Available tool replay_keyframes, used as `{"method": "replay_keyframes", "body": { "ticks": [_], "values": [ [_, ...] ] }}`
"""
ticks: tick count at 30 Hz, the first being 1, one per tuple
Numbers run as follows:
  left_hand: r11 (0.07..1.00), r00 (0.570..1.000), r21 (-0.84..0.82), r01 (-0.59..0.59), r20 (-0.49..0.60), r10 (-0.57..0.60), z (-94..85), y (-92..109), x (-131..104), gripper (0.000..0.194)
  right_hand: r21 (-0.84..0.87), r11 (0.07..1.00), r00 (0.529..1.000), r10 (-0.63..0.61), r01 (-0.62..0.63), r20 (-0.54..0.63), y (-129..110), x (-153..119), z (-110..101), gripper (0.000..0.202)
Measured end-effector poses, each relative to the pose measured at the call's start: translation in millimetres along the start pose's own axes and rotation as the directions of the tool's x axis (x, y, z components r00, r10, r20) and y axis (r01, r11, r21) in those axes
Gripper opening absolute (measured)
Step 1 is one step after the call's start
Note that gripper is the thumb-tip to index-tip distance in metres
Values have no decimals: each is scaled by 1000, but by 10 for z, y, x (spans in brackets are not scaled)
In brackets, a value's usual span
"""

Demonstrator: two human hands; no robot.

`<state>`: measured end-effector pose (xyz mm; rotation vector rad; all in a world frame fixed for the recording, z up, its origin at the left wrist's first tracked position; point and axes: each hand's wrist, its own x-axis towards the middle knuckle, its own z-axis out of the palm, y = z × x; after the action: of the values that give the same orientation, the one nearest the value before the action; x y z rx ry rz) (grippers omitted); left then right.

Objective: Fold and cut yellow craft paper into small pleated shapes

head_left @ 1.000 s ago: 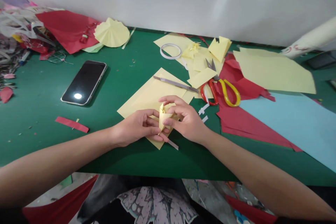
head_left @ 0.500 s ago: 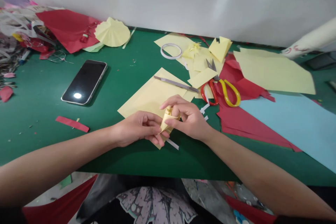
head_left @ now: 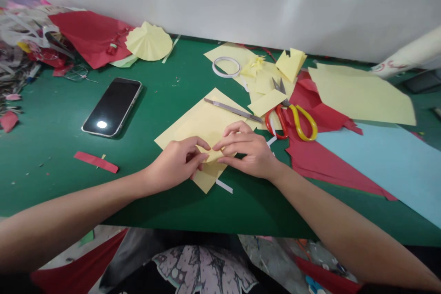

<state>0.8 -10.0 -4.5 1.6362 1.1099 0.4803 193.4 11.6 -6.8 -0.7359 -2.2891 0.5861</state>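
Between my two hands is a small folded piece of yellow paper [head_left: 214, 155], largely covered by the fingers. My left hand [head_left: 177, 161] pinches its left end between thumb and fingertips. My right hand [head_left: 246, 151] has its thumb and fingertips closed on the right end. Both hands are over a pale yellow paper sheet [head_left: 188, 131] lying on the green table. Across that sheet's upper edge rests a slim metal tool [head_left: 232, 110], like a file or blade. A short white strip [head_left: 224, 187] lies by the sheet's near corner.
Scissors [head_left: 291, 112] with red and yellow handles lie right of my hands, on red paper [head_left: 320, 161]. Behind are a tape roll [head_left: 215, 68] and yellow scraps. A phone [head_left: 113, 106] and red strip [head_left: 96, 161] are at left. Blue paper [head_left: 389, 161] covers the right.
The small folded paper, upright and partly visible before, is now lower and flatter between my fingers. My left hand has turned over, back upward, and my right fingers have straightened.
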Motion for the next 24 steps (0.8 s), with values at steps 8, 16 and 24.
{"method": "replay_keyframes", "body": {
  "ticks": [8,16,24],
  "values": [
    [705,930,644,-297,26,368,-43,-135,1,22,-49,998,993,43,-38,107,64,1,19,12],
    [496,862,755,-429,178,475,-76,-133,-18,24,-73,987,980,149,-141,132,49,-13,10,18],
    [577,887,729,-368,88,454,-56,-129,13,29,-15,954,947,300,-301,113,-32,31,6,16]
  ]
}}
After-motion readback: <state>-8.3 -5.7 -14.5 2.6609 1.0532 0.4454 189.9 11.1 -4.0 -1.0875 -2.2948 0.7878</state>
